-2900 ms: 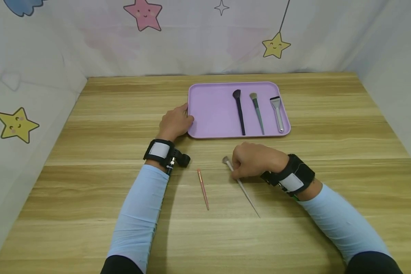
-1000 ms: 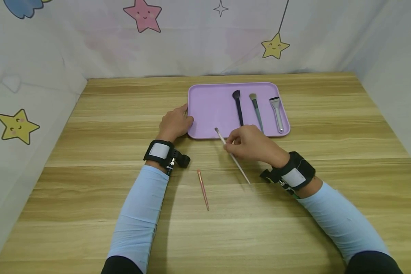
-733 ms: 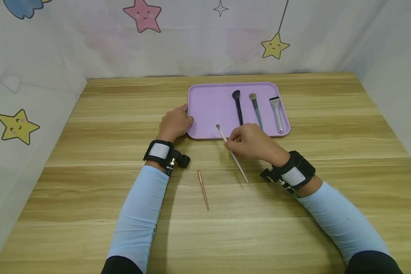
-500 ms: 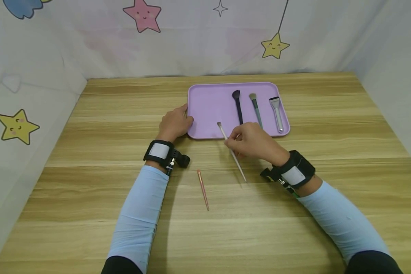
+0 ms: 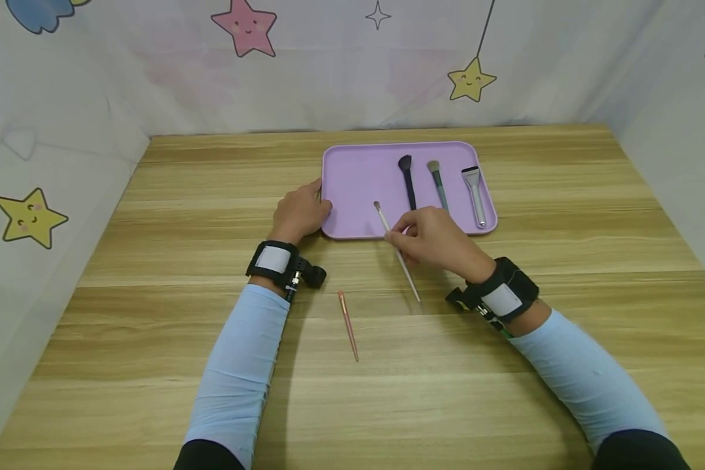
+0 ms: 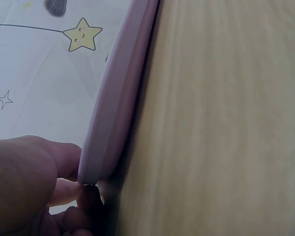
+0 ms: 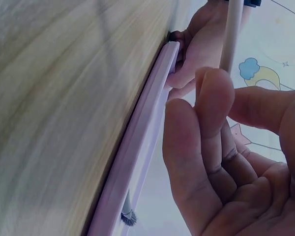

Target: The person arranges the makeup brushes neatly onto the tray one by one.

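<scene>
My left hand (image 5: 299, 210) holds the left edge of a lilac tray (image 5: 352, 173); in the left wrist view, thumb and fingers close around the tray's corner. Between thumb and fingertips, my right hand (image 5: 437, 240) pinches a slim white-handled makeup brush (image 5: 410, 281). Its small greyish head overlaps the tray floor, while the handle slants back over the near rim towards me. The right wrist view shows the white handle (image 7: 231, 37) rising from the pinch. Farther right on the tray lie a black makeup brush (image 5: 408, 184) and a green one (image 5: 438, 183), their lower ends hidden by my hand.
A flat silver-handled brush (image 5: 476, 196) lies at the tray's right end. On the wooden table (image 5: 223, 365), a thin pink makeup brush (image 5: 348, 326) lies between my forearms. Curtains with printed stars (image 5: 472, 79) close off the back and sides.
My right hand picked the white-handled brush up from the table and carried it away from me, its head now over the tray. The left hand stays at the tray's edge.
</scene>
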A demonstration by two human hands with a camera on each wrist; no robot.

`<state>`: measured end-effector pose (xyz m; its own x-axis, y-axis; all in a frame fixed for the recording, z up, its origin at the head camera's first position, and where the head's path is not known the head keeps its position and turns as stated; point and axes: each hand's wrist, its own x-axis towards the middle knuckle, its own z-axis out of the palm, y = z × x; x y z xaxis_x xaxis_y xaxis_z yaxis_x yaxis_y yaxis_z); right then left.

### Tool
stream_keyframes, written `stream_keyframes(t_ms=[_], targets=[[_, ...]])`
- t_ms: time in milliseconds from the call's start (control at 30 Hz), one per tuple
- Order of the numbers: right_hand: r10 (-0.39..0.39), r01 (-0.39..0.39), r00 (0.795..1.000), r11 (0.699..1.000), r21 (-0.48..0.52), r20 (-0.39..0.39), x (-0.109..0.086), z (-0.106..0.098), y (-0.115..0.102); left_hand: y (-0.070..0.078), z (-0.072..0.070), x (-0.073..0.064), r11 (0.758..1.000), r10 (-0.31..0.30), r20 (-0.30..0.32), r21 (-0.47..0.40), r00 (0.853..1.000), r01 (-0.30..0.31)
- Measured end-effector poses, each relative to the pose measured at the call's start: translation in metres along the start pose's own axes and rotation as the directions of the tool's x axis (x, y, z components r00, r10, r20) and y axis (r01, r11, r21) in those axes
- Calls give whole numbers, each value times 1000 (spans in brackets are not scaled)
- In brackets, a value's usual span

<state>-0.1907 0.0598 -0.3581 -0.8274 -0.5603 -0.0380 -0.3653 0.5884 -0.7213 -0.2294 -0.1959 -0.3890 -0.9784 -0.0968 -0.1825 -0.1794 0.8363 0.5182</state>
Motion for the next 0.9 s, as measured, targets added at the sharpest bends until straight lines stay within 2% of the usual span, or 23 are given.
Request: stream_keyframes(t_ms=[433,900], targets=[[70,-68,997,996,53,-31,2,-3,0,-1,-1,1,1000,1,0,13,1000,-1],[79,-74,996,993,93,-45,9,-10,6,-3,0,1,1000,11,-2,10,1000,-11]])
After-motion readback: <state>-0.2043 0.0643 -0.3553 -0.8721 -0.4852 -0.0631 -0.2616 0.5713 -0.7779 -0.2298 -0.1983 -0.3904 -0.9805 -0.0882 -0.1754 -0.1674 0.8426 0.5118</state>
